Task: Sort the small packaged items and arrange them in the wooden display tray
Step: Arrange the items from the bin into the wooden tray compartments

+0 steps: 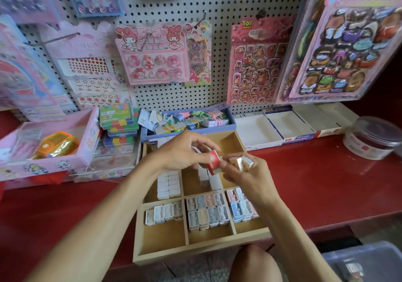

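Nearest me, my bare knee (253,264) shows under the front edge of the wooden display tray (195,251), which sits on a red shelf (315,186) and overhangs it a little. The tray's front compartments hold rows of small pastel pencil sharpeners (207,211) in clear packets, standing upright side by side; the left middle compartment holds a block of white boxed erasers (168,183), and more white ones (208,178) stand in the centre compartment just under my hands.

Above that centre compartment, my left hand (185,151) pinches a small red-and-white packaged item (214,161) between thumb and curled fingers; its long axis tilts from upper left down to lower right, the red face towards me. My right hand (245,176) curls round two or three pale boxed items (242,162), held at the fingertips and touching the red one's lower end.

Behind the tray are a blue box of tagged trinkets (189,120), white open cartons (274,127), a clear lidded tub (374,138) to the right and a pink box (43,146) to the left. Sticker sheets (256,61) hang on a white pegboard (228,3) at the back
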